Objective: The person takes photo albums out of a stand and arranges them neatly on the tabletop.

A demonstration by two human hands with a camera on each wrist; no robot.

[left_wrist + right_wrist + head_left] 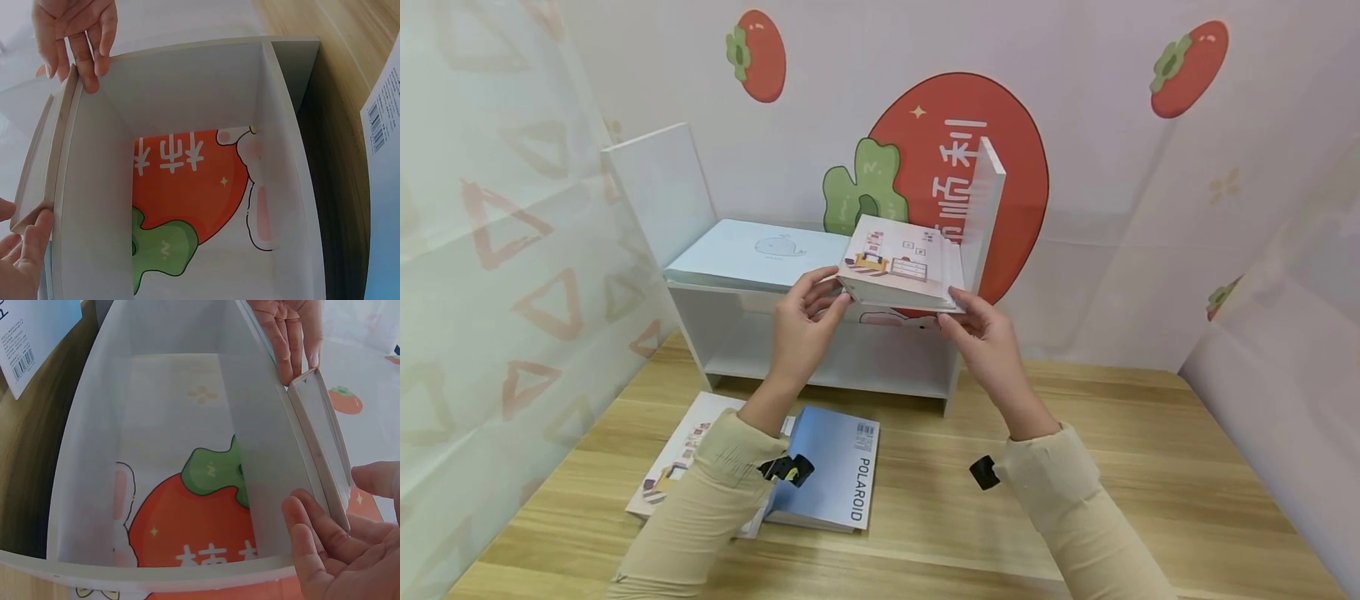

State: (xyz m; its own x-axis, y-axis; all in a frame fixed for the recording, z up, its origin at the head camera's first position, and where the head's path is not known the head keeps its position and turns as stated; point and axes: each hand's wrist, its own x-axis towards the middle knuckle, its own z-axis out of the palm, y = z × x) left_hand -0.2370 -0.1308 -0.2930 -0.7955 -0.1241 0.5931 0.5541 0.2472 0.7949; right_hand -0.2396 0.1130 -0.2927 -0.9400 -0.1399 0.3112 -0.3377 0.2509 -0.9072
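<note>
Backdrop (1097,192): pale cloth printed with red persimmons, hung behind a wood-grain table (1150,467).

White shelf unit (827,362), one, standing on the table; upright panel at each end of the upper board. Lower compartment: open-backed, backdrop print visible through it. Upper level, left part: pale blue book (763,254), lying flat, whale drawing on cover.

Illustrated book (887,258), one, furniture print on a pale cover, stepped edges at its right side; located at the right part of the upper level, just beside the right panel. Whether it rests fully on the board cannot be told.

Left hand (805,321): reaches forward, thumb and fingers pinching the illustrated book's near left corner. Right hand (988,342): angled inward from the right, thumb and fingers apart with the book's right end gripped between them. Both forearms extended, in beige sleeves (692,517).

On the table before the unit: second illustrated book (673,454), partly covered by the left sleeve; beside it, blue book (827,467), lettered POLAROID.
</note>
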